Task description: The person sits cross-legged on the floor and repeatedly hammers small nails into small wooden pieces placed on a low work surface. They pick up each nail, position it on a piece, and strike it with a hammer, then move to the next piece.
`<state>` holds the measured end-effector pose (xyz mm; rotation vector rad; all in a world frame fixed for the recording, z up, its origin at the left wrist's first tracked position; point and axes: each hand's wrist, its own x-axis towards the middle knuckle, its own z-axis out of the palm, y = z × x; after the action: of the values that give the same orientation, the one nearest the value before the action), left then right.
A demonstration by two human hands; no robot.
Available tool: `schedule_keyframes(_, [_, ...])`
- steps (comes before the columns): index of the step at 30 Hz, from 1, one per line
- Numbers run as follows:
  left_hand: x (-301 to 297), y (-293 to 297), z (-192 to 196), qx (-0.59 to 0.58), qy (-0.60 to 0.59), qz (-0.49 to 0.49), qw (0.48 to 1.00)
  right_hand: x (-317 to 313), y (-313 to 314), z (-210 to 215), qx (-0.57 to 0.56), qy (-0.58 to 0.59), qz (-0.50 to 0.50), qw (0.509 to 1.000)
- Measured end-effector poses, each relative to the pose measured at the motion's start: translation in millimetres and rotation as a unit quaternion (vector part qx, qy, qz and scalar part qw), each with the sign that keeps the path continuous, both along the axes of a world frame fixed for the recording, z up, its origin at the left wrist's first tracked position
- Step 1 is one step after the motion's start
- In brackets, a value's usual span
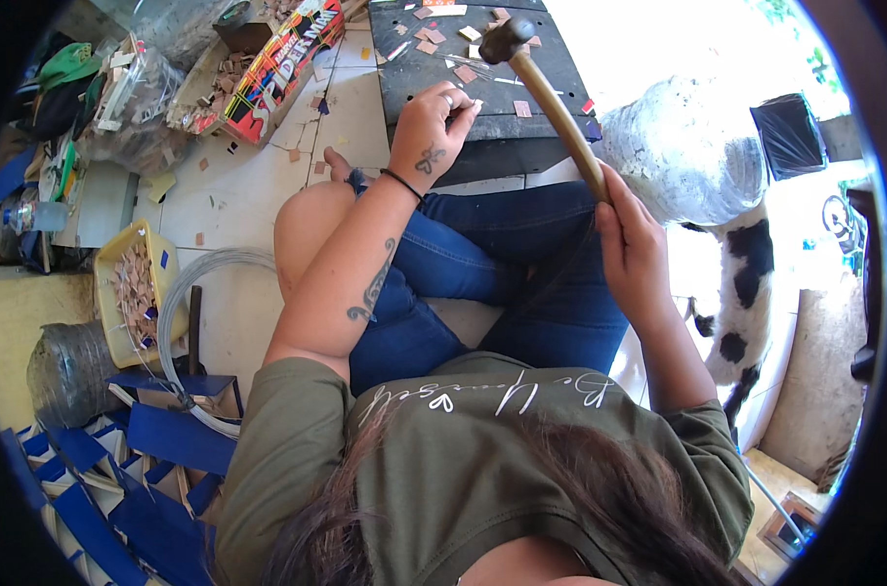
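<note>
In my right hand is a hammer, gripped near the end of its wooden handle. Its dark metal head is raised above a low dark work board. My left hand is over the board's near edge, its thumb and fingers pinched together. Whatever sits at those fingertips is too small to make out. Several small brownish square pieces lie scattered on the board, some beyond my left hand and one to its right.
A yellow basin of small pieces and a coil of wire lie at left. Blue boxes pile at the lower left. A colourful carton stands far left. Right are a wrapped bundle and a black-and-white animal.
</note>
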<state>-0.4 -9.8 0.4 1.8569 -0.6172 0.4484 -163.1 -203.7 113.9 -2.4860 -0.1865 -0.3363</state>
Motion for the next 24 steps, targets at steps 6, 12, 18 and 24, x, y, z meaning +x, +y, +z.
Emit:
schedule_keyframes(6, [1,-2,-4,-0.012,-0.011,0.003,1.0,-1,1,-7,0.011,0.034,-0.013,0.999])
schedule_keyframes(12, [3,0,-4,-0.003,0.005,0.006,1.0,0,-4,-13,0.006,0.063,-0.018,0.998])
schedule_keyframes(18, [0,-1,-1,0.004,-0.007,0.012,1.0,4,-4,-17,-0.029,0.066,-0.024,0.997])
schedule_keyframes(24, [-2,0,-2,0.01,0.023,0.013,1.0,2,-2,-19,-0.016,0.041,0.003,0.999])
